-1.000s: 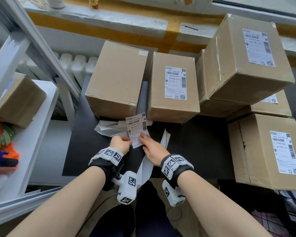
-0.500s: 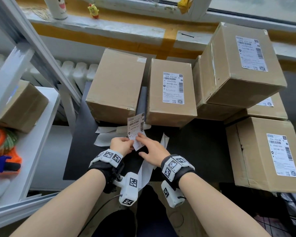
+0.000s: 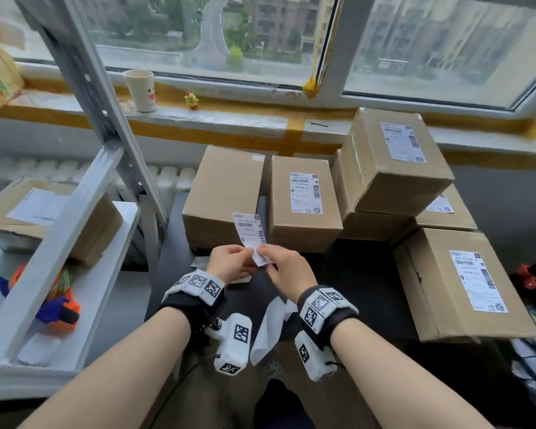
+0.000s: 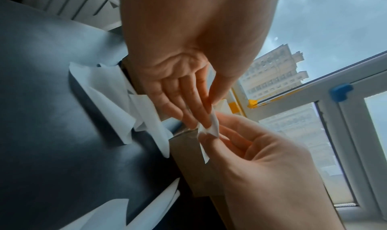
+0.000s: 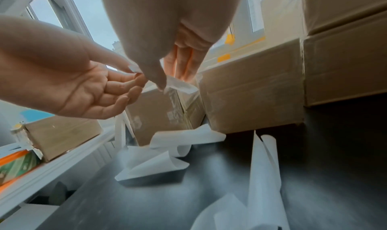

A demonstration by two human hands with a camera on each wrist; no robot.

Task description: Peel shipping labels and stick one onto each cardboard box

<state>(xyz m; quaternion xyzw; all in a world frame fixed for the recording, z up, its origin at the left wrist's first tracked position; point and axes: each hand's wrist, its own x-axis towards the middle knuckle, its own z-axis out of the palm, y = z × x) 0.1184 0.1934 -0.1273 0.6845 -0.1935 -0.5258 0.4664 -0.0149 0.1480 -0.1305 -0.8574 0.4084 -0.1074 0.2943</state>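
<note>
A white shipping label [image 3: 250, 233] stands upright in front of the bare cardboard box [image 3: 226, 193]. My left hand [image 3: 247, 254] pinches its lower left edge between thumb and forefinger. From the right, my right hand [image 3: 263, 254] pinches the lower corner. In the left wrist view the label's crumpled corner [image 4: 209, 129] sits between both hands' fingertips. The right wrist view has my right thumb [image 5: 156, 78] pressing a thin curled flap [image 5: 180, 85] of it. To the right of the bare box stands a box [image 3: 304, 230] that carries a label.
Labelled boxes are stacked at right [image 3: 393, 181] and front right [image 3: 464, 305]. Peeled backing sheets [image 3: 268, 329] lie on the black table [image 3: 353, 274]. A grey metal shelf [image 3: 84, 274] at left holds another box [image 3: 99, 230]. A paper cup [image 3: 140, 91] stands on the windowsill.
The head view has tilted up and now shows the window. Both hands have risen a little with the label, and my right fingers have closed on its lower corner.
</note>
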